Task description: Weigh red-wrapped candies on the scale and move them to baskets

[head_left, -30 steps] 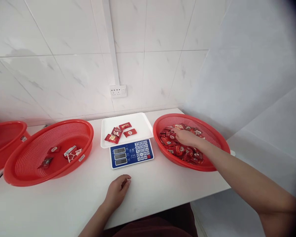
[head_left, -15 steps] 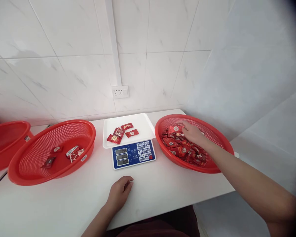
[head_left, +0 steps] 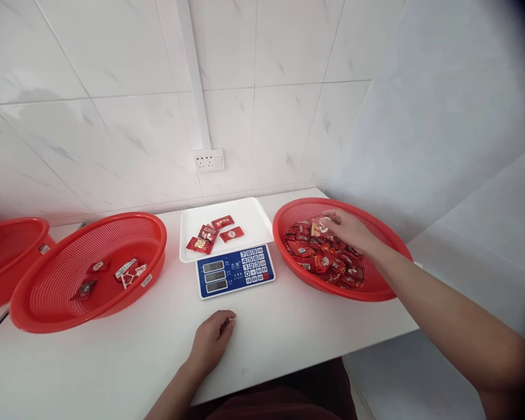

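Observation:
My right hand [head_left: 349, 230] reaches into the right red basket [head_left: 378, 289] and pinches a red candy packet [head_left: 321, 226] above the heap of red packets [head_left: 328, 259]. My left hand [head_left: 212, 340] rests on the white table, fingers loosely curled, holding nothing, just in front of the scale. The blue-fronted scale [head_left: 235, 271] stands in the middle; its white tray [head_left: 254, 219] carries several red packets [head_left: 213, 231].
A second red basket [head_left: 48, 303] on the left holds a few packets [head_left: 129, 269]. Another red tub [head_left: 0, 256] sits at the far left edge. A wall socket [head_left: 209, 160] is on the tiled wall behind. The table's front edge [head_left: 315, 361] runs close to my body.
My right hand has shifted towards the basket's back and lifted slightly, closing its fingers on a packet. The left hand has stayed where it was.

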`<state>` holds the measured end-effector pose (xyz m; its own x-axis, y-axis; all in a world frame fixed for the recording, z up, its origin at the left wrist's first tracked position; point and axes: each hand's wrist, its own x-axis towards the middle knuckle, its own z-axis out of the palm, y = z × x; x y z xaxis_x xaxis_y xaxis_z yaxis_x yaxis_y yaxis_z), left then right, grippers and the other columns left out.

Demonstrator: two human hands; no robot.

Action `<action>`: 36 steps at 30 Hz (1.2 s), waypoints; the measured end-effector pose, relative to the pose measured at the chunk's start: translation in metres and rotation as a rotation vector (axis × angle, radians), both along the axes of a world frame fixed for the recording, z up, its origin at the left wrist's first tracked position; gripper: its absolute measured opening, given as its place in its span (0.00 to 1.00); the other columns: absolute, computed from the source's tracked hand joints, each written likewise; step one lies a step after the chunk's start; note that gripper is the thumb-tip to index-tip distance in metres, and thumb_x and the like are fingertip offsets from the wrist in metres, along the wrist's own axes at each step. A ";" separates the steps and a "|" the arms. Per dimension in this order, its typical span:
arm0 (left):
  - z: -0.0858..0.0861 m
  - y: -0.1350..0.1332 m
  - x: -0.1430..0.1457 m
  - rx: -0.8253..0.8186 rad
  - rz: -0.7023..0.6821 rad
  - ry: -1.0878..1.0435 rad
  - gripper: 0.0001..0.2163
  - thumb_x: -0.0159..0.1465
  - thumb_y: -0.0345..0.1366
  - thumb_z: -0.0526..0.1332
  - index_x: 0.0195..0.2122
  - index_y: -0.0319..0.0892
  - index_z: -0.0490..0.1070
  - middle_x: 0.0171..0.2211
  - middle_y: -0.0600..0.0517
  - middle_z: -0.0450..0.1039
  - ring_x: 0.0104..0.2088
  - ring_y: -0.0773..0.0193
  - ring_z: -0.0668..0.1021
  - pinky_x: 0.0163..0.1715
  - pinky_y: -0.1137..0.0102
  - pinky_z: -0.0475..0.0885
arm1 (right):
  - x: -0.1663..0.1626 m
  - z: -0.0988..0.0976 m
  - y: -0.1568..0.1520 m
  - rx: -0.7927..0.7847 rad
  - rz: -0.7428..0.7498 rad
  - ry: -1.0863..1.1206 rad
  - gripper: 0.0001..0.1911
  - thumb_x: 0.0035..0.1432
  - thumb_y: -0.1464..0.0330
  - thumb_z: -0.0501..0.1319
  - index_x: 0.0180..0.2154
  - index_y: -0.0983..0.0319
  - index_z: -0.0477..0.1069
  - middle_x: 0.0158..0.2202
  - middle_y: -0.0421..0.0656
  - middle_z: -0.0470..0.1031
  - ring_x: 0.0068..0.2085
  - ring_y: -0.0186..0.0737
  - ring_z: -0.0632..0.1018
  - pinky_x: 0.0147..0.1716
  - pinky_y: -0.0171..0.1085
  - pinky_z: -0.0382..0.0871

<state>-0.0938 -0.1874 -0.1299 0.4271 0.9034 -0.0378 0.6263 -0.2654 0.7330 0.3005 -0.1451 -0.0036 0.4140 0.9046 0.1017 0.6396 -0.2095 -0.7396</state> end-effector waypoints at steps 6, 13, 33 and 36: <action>0.002 0.000 0.001 -0.022 0.000 0.003 0.12 0.62 0.39 0.51 0.40 0.43 0.71 0.35 0.50 0.76 0.34 0.61 0.76 0.37 0.66 0.71 | 0.014 0.005 -0.002 0.058 -0.114 -0.070 0.23 0.53 0.62 0.59 0.51 0.61 0.64 0.41 0.47 0.76 0.38 0.43 0.77 0.39 0.41 0.69; 0.004 -0.001 0.001 -0.023 -0.001 0.007 0.12 0.62 0.40 0.50 0.40 0.44 0.71 0.34 0.51 0.75 0.33 0.62 0.76 0.37 0.67 0.71 | 0.000 0.011 -0.004 -0.034 0.008 -0.009 0.19 0.50 0.63 0.62 0.46 0.61 0.71 0.47 0.47 0.75 0.48 0.50 0.75 0.47 0.46 0.68; 0.011 -0.006 0.001 -0.008 0.005 -0.062 0.11 0.62 0.37 0.52 0.39 0.43 0.72 0.36 0.49 0.76 0.33 0.60 0.75 0.36 0.66 0.71 | -0.181 0.010 0.047 0.256 0.512 -0.127 0.20 0.61 0.67 0.52 0.55 0.58 0.63 0.57 0.45 0.65 0.57 0.44 0.66 0.55 0.46 0.64; 0.010 -0.005 0.001 -0.005 -0.007 -0.063 0.11 0.62 0.37 0.52 0.39 0.43 0.73 0.36 0.49 0.76 0.33 0.61 0.75 0.36 0.66 0.71 | -0.179 -0.014 0.008 0.233 0.598 -0.026 0.18 0.61 0.65 0.52 0.52 0.57 0.66 0.54 0.44 0.69 0.52 0.42 0.71 0.48 0.42 0.71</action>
<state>-0.0926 -0.1926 -0.1198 0.4347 0.9004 -0.0155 0.5774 -0.2654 0.7721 0.1214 -0.1369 -0.0181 -0.1608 0.9314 0.3266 0.6144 0.3535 -0.7054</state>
